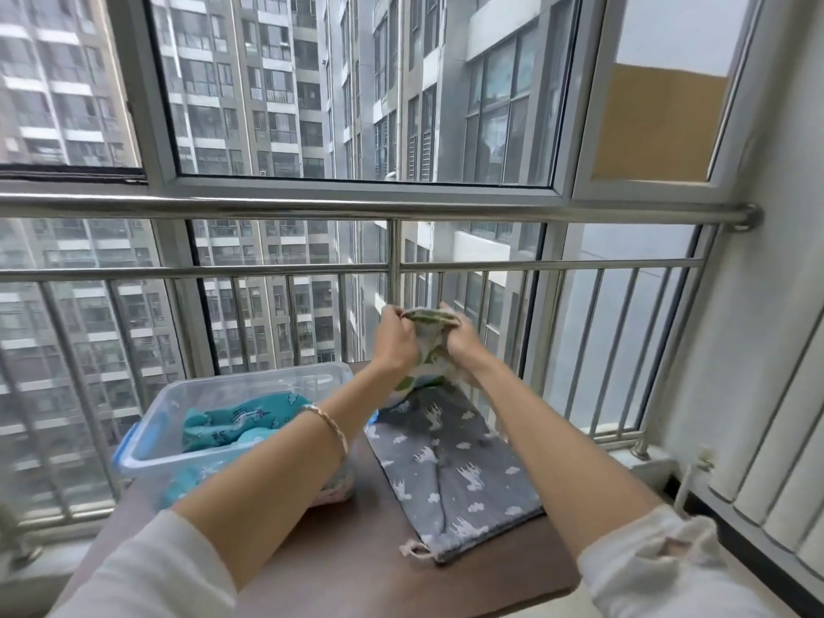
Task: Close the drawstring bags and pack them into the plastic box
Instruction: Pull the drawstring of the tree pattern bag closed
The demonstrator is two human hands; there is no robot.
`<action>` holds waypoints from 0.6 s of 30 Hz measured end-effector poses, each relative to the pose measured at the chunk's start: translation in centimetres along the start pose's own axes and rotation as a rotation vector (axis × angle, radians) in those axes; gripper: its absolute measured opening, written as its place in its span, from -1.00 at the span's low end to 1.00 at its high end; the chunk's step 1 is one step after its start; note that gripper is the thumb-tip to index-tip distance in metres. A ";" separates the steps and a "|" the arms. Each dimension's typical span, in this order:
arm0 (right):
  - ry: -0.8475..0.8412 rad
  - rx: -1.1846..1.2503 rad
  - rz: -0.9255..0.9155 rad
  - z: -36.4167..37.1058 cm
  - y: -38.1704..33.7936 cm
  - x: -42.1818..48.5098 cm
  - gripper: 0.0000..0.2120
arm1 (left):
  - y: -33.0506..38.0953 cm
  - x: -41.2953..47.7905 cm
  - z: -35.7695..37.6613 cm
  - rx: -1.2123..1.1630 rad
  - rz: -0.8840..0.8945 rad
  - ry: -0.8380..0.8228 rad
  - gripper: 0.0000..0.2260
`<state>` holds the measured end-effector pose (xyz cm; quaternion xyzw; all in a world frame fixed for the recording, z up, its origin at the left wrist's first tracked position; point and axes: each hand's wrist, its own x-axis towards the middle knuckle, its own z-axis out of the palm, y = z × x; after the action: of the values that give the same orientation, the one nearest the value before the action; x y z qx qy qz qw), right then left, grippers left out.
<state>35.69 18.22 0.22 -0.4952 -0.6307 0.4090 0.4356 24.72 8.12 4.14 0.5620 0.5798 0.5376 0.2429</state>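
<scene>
I hold a white drawstring bag with green print [430, 354] upright above the far end of the brown table [348, 559]. My left hand [394, 339] grips its gathered top on the left, and my right hand [461, 341] grips it on the right. A grey bag with white clouds and unicorns [450, 466] lies flat on the table beneath, its cord end near the front edge. The clear plastic box [151, 421] stands at the table's left with a teal patterned bag [241, 421] inside. A pinkish bag [339, 486] lies partly hidden under my left forearm.
A steel railing [392, 265] and large windows stand right behind the table. A white radiator [776, 475] lines the wall on the right. The box has blue latches [122, 446] on its left side.
</scene>
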 end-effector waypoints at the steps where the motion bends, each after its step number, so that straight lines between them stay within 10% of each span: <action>1: 0.019 0.056 -0.037 0.1 -1.9 -0.6 -0.65 | 0.6 1.0 -0.5 -0.052 0.000 0.014 -0.91; 11: 0.103 -0.160 -0.525 -0.9 -10.0 -7.6 -0.82 | 4.3 0.9 -6.3 -0.230 0.087 0.031 -0.87; 18: -0.004 -0.463 -0.739 -1.2 -14.3 -12.6 -0.53 | 6.2 -3.8 -13.3 0.089 0.330 -0.044 -0.76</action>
<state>34.60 3.43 12.28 -0.3201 -0.8415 0.0745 0.4288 16.35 -1.27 12.55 0.6714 0.4976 0.5314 0.1388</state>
